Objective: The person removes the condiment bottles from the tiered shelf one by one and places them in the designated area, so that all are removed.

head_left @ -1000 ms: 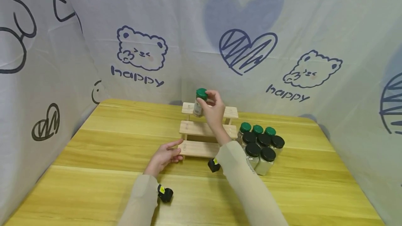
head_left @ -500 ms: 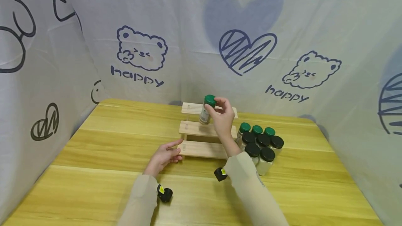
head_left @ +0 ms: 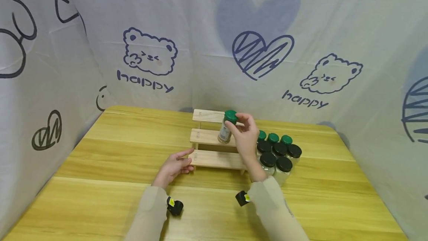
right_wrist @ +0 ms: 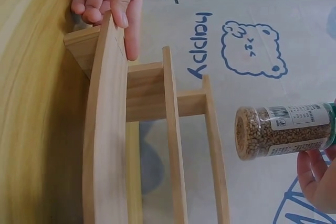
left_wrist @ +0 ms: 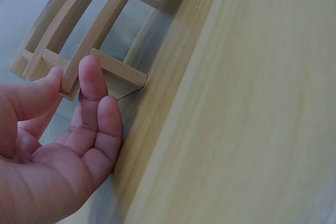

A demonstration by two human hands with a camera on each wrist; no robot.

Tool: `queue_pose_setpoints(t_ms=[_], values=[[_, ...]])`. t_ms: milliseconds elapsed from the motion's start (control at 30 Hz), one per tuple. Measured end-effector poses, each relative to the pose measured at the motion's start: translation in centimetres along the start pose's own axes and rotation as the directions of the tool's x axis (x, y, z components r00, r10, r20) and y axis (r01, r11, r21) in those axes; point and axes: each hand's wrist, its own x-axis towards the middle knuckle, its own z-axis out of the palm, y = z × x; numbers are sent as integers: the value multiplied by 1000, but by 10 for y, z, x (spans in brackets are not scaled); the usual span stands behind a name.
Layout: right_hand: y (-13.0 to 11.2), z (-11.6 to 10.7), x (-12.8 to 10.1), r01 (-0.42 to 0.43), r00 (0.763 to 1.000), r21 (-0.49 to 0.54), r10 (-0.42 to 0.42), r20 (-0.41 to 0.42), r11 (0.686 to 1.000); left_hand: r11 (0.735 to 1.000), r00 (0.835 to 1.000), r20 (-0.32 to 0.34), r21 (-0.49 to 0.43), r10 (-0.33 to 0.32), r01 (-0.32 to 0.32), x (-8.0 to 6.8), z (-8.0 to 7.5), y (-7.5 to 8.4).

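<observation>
Right hand (head_left: 246, 137) grips jar (head_left: 227, 128) over rack's (head_left: 214, 159) middle step; left hand (head_left: 174, 166) steadies rack, fingers relaxed.
Right wrist view alone shows jar's brown grains.

We held our right hand (head_left: 245, 138) raised ahead of us, wrist bent, its fingers (head_left: 241, 116) and thumb pinched together at their tips around what it carried. Our left hand (head_left: 174, 165) lay low and relaxed, palm turned inward, its fingers (left_wrist: 94, 80) nearly straight and the thumb pointing forward. Both forearms, in beige sleeves, reached forward from the near edge.
</observation>
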Motion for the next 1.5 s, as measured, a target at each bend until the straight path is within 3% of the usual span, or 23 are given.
queue_pose_setpoints(t_ms=[367, 733, 1067, 1300, 1500], values=[[-7, -14, -14, 0, 1000, -19, 0, 19, 1000, 1000, 1000, 15, -11, 8, -8, 0, 0, -1], [18, -30, -29, 0, 999, 4, 0, 44, 1000, 1000, 1000, 11, -12, 9, -9, 0, 0, -2], [18, -42, -41, 22, 998, 51, -25, 65, 998, 1000, 1000, 23, -3, 18, -18, 1, -1, -2], [15, -54, -51, -38, 997, 44, 35, 67, 998, 1000, 1000, 20, -8, 20, -20, 1, -1, -2], [21, -70, -58, -21, 997, 59, 16, 76, 998, 1000, 999, 32, -18, 23, -23, 0, -1, -1]])
